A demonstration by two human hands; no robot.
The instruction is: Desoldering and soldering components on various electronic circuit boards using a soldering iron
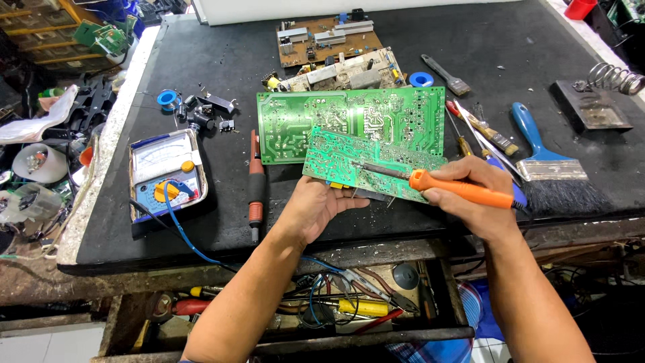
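My left hand (316, 207) holds a small green circuit board (349, 161) from underneath, solder side up and tilted. My right hand (474, 191) grips an orange-handled soldering iron (457, 189), whose metal tip rests on the small board near its middle. A larger green circuit board (295, 121) lies flat on the black workbench mat (222, 67) just behind the small one, partly covered by it.
An analog multimeter (166, 176) with a blue lead sits at left, a red-handled tool (255, 185) beside it. Brown boards (329, 40) lie at the back. Brushes (547, 161), screwdrivers (470, 128) and an iron stand (594, 101) are at right. An open drawer (349, 302) of tools is below.
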